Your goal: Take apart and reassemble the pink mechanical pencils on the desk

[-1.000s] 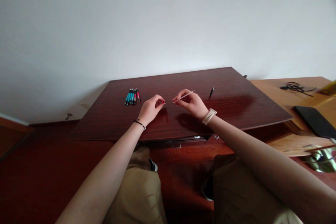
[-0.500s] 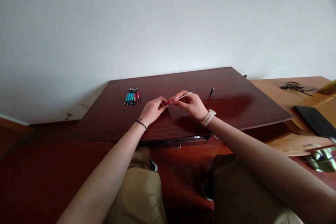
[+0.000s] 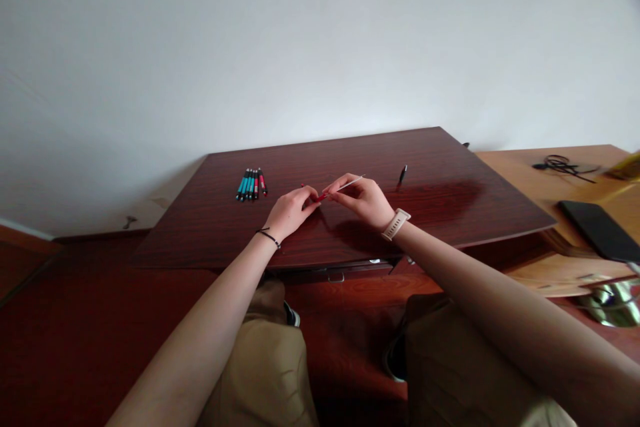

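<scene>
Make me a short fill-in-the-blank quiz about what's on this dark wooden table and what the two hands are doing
1. The right hand holds a thin pale rod, and the left hand meets its ____ tip.
2. The bundle of pens lies on the dark table to the ____ of the hands.
3. A watch with a pale strap sits on the ____ wrist.
4. A lone dark pen lies to the ____ of the hands.

Missing words: red; left; right; right

Dark wooden worktop [image 3: 450, 207] bearing a row of pens [image 3: 251, 184] at far left and a single black pen [image 3: 403, 175] at far right.
</scene>
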Demonstrator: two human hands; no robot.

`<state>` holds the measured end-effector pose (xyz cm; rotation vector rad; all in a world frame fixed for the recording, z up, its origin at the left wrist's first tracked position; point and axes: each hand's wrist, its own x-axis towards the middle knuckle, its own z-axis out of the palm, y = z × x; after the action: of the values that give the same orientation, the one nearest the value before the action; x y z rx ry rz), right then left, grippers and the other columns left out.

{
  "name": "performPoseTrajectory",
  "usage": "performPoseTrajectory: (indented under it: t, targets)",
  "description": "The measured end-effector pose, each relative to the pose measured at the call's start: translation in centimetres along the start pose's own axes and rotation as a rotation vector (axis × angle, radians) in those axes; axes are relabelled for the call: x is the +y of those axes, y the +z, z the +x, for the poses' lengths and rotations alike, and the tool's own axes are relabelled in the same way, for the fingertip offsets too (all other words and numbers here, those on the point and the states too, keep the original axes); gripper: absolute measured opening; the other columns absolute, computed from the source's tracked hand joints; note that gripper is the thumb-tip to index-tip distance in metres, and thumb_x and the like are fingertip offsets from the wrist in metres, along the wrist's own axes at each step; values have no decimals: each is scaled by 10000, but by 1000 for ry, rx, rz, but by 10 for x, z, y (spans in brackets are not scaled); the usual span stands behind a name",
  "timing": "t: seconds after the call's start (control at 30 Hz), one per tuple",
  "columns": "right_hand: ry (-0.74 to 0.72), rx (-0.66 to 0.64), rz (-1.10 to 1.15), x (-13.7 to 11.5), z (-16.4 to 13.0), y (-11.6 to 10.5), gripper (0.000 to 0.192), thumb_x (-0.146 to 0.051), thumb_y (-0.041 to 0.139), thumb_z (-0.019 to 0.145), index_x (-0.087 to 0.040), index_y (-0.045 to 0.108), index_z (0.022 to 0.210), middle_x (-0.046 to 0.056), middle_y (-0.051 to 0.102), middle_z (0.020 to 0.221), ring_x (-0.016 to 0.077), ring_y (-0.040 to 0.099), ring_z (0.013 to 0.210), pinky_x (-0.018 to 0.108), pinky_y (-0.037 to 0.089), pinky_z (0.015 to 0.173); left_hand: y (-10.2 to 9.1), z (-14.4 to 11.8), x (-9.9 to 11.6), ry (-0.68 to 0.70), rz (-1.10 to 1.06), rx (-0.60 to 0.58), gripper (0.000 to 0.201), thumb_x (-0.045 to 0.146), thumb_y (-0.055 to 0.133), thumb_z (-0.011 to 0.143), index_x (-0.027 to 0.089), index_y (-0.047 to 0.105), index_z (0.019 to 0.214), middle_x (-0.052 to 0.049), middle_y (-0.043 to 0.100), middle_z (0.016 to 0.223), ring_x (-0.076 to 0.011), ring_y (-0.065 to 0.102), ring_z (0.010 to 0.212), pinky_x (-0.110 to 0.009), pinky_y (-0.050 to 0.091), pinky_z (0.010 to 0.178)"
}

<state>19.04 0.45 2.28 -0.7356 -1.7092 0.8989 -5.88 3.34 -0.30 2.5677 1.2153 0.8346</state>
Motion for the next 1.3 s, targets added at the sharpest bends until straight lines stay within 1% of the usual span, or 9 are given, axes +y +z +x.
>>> performPoseTrajectory:
  t: [0.13, 0.33, 0.43, 0.6, 1.1, 1.3]
  targets:
    - [-19, 24, -19, 3, 0, -2, 215, -424, 760, 968, -211, 761, 994, 71, 806, 1055, 234, 759, 998, 400, 576, 972, -1, 0, 1, 8, 3, -5, 102, 314, 684, 1017, 234, 688, 1079, -32, 762, 990, -201, 728, 876, -317, 541, 840]
    - [-26, 60, 0, 3, 0, -4, 207, -397, 782, 948, -216, 752, 1044, 61, 794, 1066, 223, 750, 981, 379, 587, 934, -1, 1, 3, 5, 24, -10, 127, 342, 683, 1019, 236, 689, 1090, -34, 771, 1016, -204, 725, 868, -315, 533, 818]
    - [6, 66, 8, 4, 0, -4, 232, -423, 773, 951, -214, 760, 1051, 67, 797, 1077, 226, 752, 987, 379, 599, 926, -1, 1, 3, 9, 26, -14, 127, 338, 677, 1021, 236, 685, 1096, -37, 773, 1023, -207, 729, 880, -317, 535, 820]
    - [73, 86, 68, 10, 0, -4, 332, -488, 690, 1010, -203, 753, 1169, 82, 809, 1080, 201, 758, 892, 351, 616, 842, -1, 1, 2, 19, 44, -22, 128, 337, 679, 1019, 239, 687, 1100, -44, 778, 1043, -220, 742, 914, -333, 550, 856]
    - [117, 73, 61, 11, 0, -4, 437, -599, 654, 1012, -204, 774, 1156, 88, 809, 1102, 197, 748, 890, 337, 619, 828, -3, 1, 8, 27, 43, -28, 124, 324, 678, 1018, 234, 683, 1104, -42, 782, 1053, -205, 739, 892, -325, 549, 832]
    - [132, 59, 69, 14, -1, -4, 441, -607, 660, 1008, -211, 772, 1170, 79, 806, 1037, 201, 749, 868, 347, 617, 819, -3, 2, 10, 25, 40, -26, 125, 324, 669, 1020, 234, 685, 1106, -46, 780, 1051, -204, 735, 883, -322, 546, 827]
